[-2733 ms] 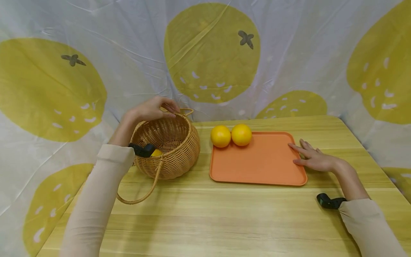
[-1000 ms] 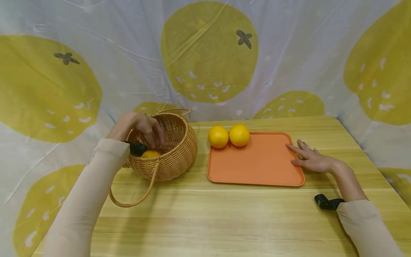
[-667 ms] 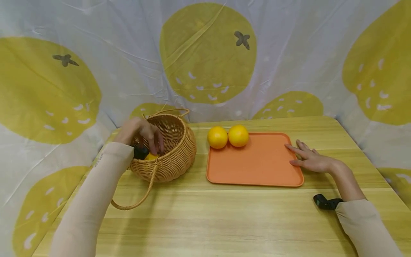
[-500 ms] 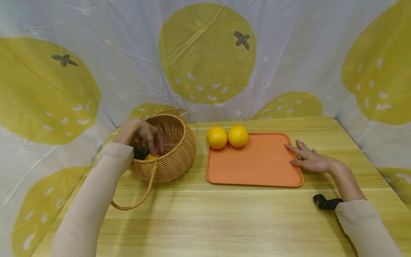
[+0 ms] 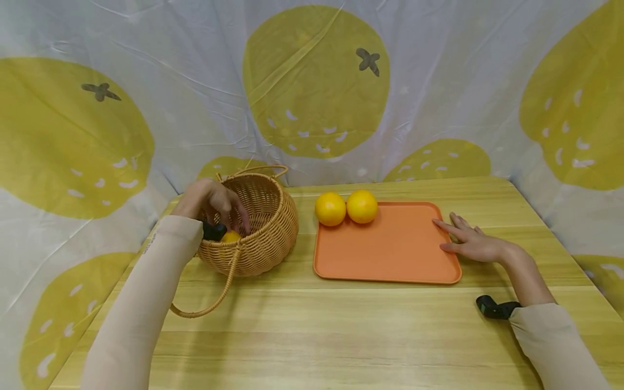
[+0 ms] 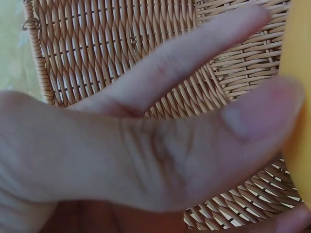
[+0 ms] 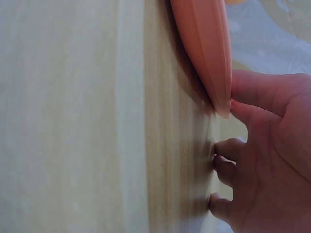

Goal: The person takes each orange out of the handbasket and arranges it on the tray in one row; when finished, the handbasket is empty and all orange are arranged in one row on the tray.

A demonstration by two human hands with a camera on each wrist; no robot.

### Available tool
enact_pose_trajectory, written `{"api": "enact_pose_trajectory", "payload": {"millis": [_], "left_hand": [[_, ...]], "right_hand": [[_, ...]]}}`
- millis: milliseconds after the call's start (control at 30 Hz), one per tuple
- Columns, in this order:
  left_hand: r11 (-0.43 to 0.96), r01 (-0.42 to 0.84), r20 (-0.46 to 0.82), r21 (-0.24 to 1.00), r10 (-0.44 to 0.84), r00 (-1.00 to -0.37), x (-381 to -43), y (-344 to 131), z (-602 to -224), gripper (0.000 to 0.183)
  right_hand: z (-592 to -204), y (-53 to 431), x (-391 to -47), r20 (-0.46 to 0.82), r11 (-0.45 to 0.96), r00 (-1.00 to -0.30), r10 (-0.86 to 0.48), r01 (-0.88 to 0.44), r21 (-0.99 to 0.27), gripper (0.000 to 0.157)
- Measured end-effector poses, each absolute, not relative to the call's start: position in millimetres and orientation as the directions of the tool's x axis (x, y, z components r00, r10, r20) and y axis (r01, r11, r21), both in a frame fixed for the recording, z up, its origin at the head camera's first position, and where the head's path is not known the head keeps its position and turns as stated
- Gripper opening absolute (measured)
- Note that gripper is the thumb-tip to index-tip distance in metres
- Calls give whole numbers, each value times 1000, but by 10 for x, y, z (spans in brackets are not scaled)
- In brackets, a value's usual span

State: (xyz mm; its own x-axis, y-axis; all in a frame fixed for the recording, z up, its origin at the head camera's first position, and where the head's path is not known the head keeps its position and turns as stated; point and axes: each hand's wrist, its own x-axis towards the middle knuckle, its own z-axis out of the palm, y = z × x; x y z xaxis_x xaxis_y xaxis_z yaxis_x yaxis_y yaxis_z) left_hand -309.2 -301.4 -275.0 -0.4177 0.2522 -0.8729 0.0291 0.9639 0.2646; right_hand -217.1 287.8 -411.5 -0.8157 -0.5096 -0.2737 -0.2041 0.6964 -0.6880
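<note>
My left hand (image 5: pixel 212 201) reaches down into a wicker basket (image 5: pixel 273 238) on the left of the table. Its fingers pinch an orange (image 5: pixel 230 237) low inside, near the front rim. In the left wrist view the thumb tip lies against the orange (image 6: pixel 297 141), and part of another fingertip shows below it; the far side of the fruit is out of sight. My right hand (image 5: pixel 470 242) rests at the right edge of an orange-coloured tray (image 5: pixel 390 249), fingers spread and fairly straight. In the right wrist view, thumb and finger touch the tray's rim (image 7: pixel 206 48).
Two more oranges (image 5: pixel 330 208) sit side by side at the tray's back left corner. One basket handle (image 5: pixel 214 306) hangs forward over the wooden table (image 5: pixel 341 330); the other handle (image 5: pixel 263 169) leans back. A fruit-printed curtain (image 5: pixel 195 108) stands behind.
My left hand has come from the basket's back rim down inside to the orange there, staying almost still for the last half second. My right hand has stayed on the tray's edge.
</note>
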Motion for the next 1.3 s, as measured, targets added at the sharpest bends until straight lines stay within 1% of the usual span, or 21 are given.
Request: {"api": "enact_pose_trajectory", "payload": {"millis": [133, 300, 467, 533, 733, 833, 967, 1167, 1233, 1300], "left_hand": [[959, -6, -874, 283, 255, -414, -3088, -3037, -2731, 42], [952, -82, -875, 296, 236, -422, -3070, -3088, -2727, 53], [938, -117, -870, 326, 249, -425, -3047, -3110, -2728, 34], [936, -122, -869, 330, 251, -427, -3037, -3105, -2722, 31], [931, -136, -870, 339, 256, -421, -3009, -3082, -2707, 32], [931, -141, -868, 338, 250, -429, -3002, -3077, -2701, 31], [937, -105, -862, 333, 257, -437, -3033, -3095, -2696, 31], [941, -46, -869, 336, 291, -401, -3091, -3140, -2661, 35], [937, -56, -874, 345, 299, -384, -3098, -3148, -2664, 36], [934, -67, -874, 350, 300, -382, -3093, -3149, -2674, 37]], "right_hand": [[-4123, 2881, -2174, -270, 695, -817, -510, -207, -688, 80], [-4124, 2868, -2174, -273, 699, -818, -506, -203, -686, 80], [-4114, 2856, -2171, -274, 698, -817, -506, -202, -687, 80], [-4118, 2864, -2171, -273, 697, -817, -508, -203, -688, 80], [-4124, 2879, -2167, -270, 695, -817, -510, -206, -689, 81], [-4124, 2874, -2168, -269, 695, -817, -510, -207, -689, 80], [-4133, 2873, -2172, -257, 686, -817, -516, -214, -696, 80], [-4139, 2884, -2162, -246, 683, -819, -519, -225, -695, 78], [-4134, 2882, -2161, -254, 692, -819, -515, -221, -688, 79], [-4131, 2881, -2160, -258, 697, -818, -515, -223, -682, 79]]}}
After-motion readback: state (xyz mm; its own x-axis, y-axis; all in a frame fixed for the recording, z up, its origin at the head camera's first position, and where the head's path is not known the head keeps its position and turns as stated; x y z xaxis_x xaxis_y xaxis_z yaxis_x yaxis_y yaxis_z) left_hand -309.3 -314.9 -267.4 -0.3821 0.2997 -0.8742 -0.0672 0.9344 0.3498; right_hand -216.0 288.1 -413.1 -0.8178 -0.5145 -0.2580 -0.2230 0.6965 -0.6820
